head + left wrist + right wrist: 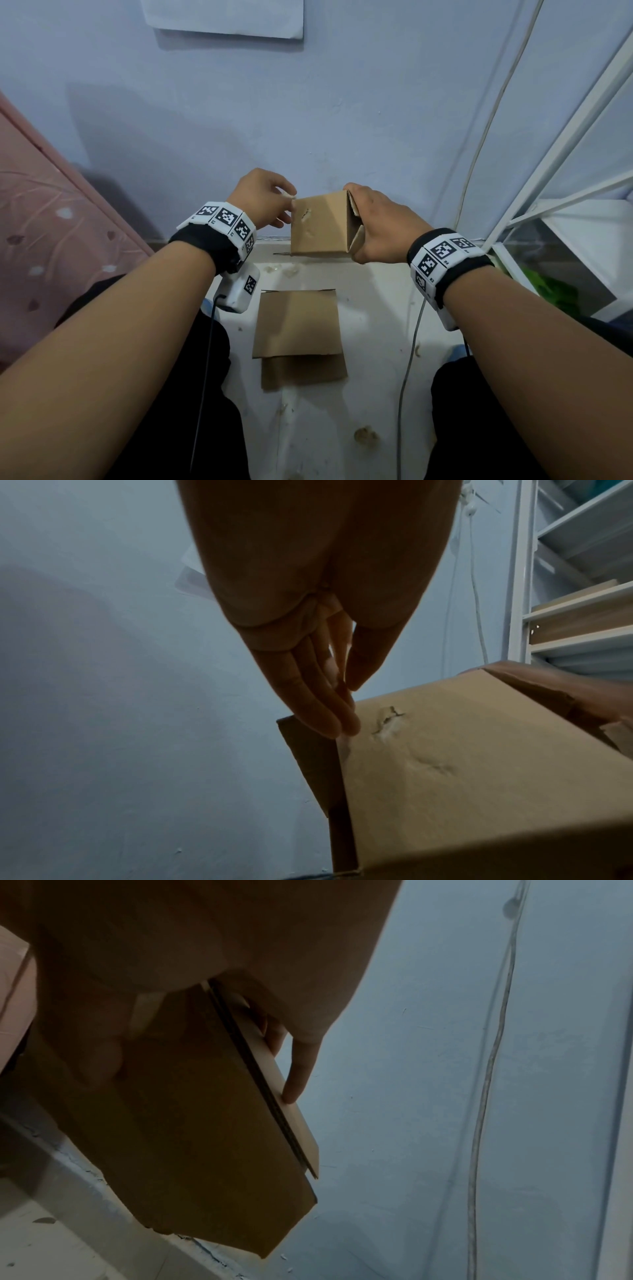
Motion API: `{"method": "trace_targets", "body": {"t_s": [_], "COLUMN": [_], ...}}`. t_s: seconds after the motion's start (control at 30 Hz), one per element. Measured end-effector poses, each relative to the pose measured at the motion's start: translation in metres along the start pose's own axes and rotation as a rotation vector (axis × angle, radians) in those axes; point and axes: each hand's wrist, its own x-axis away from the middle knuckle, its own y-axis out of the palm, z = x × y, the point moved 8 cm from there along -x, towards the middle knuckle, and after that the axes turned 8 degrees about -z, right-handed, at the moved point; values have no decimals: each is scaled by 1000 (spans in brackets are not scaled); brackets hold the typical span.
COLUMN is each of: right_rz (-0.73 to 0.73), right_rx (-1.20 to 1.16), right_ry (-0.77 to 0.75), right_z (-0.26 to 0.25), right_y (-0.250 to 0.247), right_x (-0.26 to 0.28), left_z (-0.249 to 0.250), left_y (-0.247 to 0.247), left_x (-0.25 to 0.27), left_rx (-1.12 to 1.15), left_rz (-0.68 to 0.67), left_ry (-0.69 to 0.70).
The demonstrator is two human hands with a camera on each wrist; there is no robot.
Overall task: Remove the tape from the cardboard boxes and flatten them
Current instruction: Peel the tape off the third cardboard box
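Small brown cardboard box point(320, 226) gripped at right end by right hand point(383, 228); left hand point(262, 202) pinched pale tape point(343, 744) at left edge, above floor.

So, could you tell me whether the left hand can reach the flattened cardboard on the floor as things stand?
Probably yes: the flattened cardboard lies uncovered below the left hand, which only pinches tape.

We see a brown cardboard box point(320, 228), dented and torn on its near face, held up off the floor; below it two flattened boxes point(298, 337) lie overlapping.
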Motion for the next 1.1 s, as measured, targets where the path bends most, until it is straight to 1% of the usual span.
{"method": "trace_targets", "body": {"t_s": [0.13, 0.4, 0.6, 0.77, 0.93, 1.03, 1.1], "right_rz": [-6, 0, -10, -21, -29, -31, -32], "right_rx": [5, 4, 12, 18, 38, 45, 47], "right_ry": [5, 20, 18, 20, 21, 22, 25], "right_z": [0, 0, -2, -2, -2, -2, -1], "right_y": [0, 1, 1, 2, 5, 6, 6], "right_x": [0, 0, -1, -2, -3, -3, -4], "left_z": [2, 6, 12, 17, 16, 17, 20], "left_y": [8, 14, 15, 20, 26, 26, 26], "left_x": [1, 3, 5, 9, 10, 10, 11], "left_rx": [-3, -5, -61, -43, -11, 20, -5], "left_rz": [-56, -89, -90, -121, -174, -174, -174], "left_ry": [30, 52, 90, 109, 88, 94, 116]}}
